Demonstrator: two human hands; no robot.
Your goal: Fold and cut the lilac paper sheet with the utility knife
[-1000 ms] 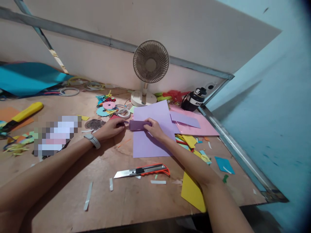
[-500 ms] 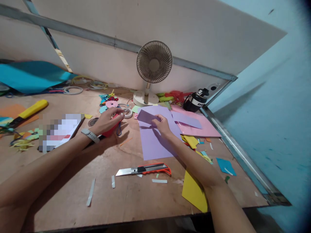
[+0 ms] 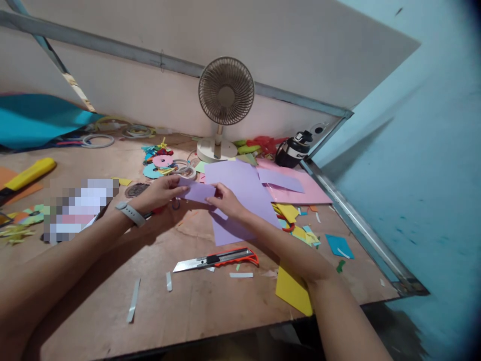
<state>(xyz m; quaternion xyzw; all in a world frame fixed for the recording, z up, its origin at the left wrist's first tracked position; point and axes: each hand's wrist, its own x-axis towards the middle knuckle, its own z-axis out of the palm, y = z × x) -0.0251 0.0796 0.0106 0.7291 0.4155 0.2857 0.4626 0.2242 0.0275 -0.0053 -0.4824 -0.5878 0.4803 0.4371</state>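
A small purple paper piece (image 3: 197, 190) is held up between both hands. My left hand (image 3: 161, 193) pinches its left end, and my right hand (image 3: 225, 199) grips the right end. Beneath and behind it lies a large purple sheet (image 3: 244, 190), partly covered by my right hand and forearm. Under my left hand a bit of a red object shows, mostly hidden. An orange-handled cutter (image 3: 218, 259) rests nearer to me, its blade pointing left.
A fan (image 3: 226, 93) stands at the back, with a black bottle (image 3: 295, 149) to its right. Pink sheets (image 3: 315, 190), a yellow sheet (image 3: 293, 291) and scraps lie on the right. A phone (image 3: 82, 205) and a yellow cutter (image 3: 32, 175) are on the left.
My left hand has left the red object and taken the left end of the small purple piece. My right hand has brought the piece leftward, and the view has shifted slightly.
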